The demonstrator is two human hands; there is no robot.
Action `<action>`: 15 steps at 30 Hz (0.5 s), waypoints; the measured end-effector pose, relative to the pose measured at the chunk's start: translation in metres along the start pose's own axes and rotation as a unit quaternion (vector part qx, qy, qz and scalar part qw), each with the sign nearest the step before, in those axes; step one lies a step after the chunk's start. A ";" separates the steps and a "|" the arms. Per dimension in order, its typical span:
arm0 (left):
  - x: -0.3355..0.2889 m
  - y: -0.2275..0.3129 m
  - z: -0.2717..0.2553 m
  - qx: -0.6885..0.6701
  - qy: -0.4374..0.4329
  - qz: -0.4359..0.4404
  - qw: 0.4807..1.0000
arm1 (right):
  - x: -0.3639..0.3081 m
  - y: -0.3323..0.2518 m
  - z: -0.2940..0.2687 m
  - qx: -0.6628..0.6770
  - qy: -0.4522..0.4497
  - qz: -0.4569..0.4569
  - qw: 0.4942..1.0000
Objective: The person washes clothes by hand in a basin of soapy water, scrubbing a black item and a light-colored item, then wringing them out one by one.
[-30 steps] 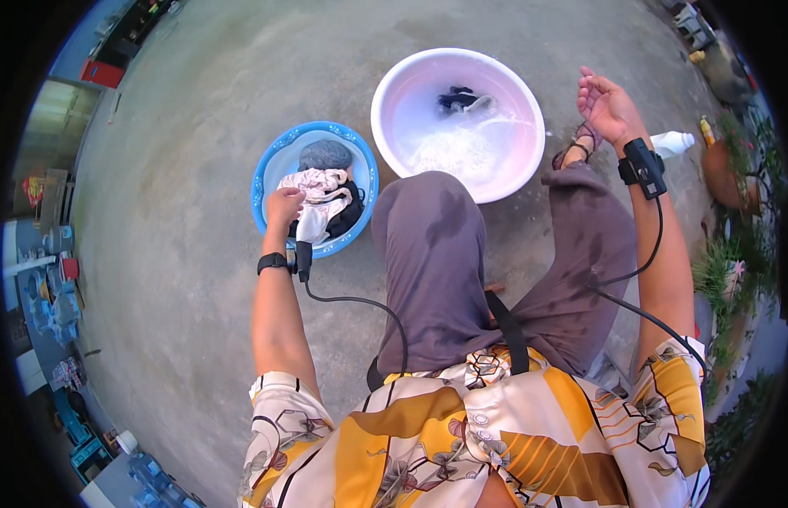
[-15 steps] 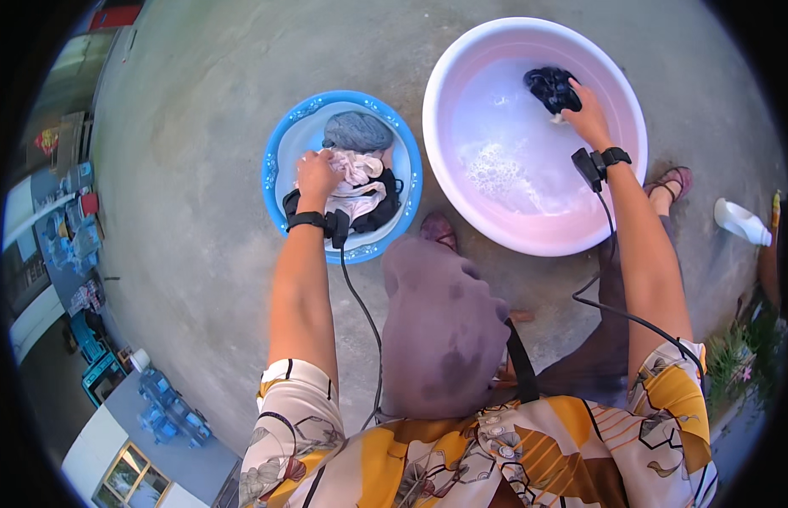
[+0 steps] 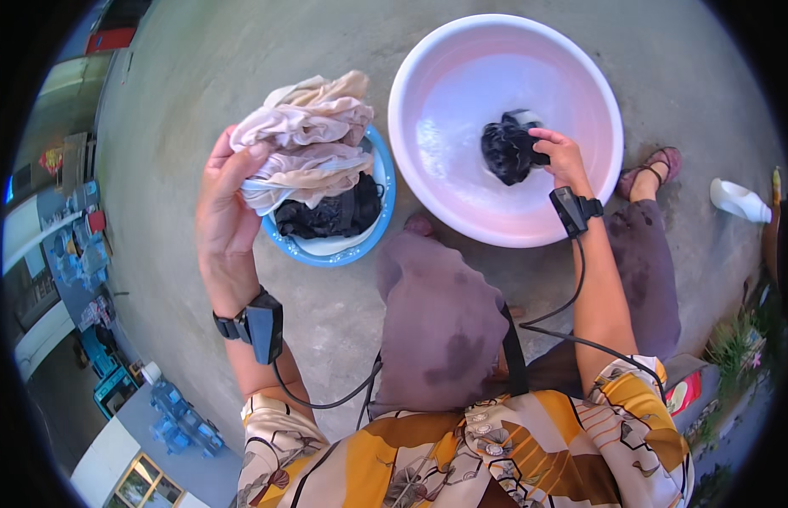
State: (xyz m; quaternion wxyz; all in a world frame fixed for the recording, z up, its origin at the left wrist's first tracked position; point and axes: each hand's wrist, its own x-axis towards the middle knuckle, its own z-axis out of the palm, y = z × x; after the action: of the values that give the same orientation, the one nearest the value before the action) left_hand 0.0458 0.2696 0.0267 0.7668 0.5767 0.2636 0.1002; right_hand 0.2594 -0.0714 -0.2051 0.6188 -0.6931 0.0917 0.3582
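Observation:
My left hand [image 3: 229, 195] grips a bunched pale pink and beige garment [image 3: 309, 140], lifted above the blue-rimmed basin [image 3: 377, 229]. Black clothing [image 3: 334, 212] lies in that basin; the raised garment hides part of what is in there. To the right stands a big pale pink tub [image 3: 610, 152] holding whitish water with some foam. In it my right hand [image 3: 563, 158] has its fingers closed on a crumpled black cloth [image 3: 508, 148], with a small white patch at its upper edge. The exact kind of either piece cannot be told.
A white bottle [image 3: 739, 201] lies on the concrete floor at the far right, near some plants [image 3: 732, 339]. My knee [image 3: 436, 322] is between basin and tub. Cables run from the black wrist devices [image 3: 262, 326] along both arms. Blue items [image 3: 182, 419] stand far left.
My left hand has taken the pale garment up out of the blue basin, toward me. My right hand has drawn the black cloth left and nearer within the tub.

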 end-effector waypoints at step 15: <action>0.138 -0.183 0.118 0.503 -0.102 0.052 0.857 | -0.031 0.019 -0.036 -0.285 0.254 -0.176 0.907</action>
State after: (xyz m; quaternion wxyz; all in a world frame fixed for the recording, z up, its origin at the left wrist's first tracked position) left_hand 0.1958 0.1776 -0.1616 0.3887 0.9036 0.1677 -0.0654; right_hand 0.2397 -0.1190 -0.2019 0.4035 -0.9125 0.0161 0.0658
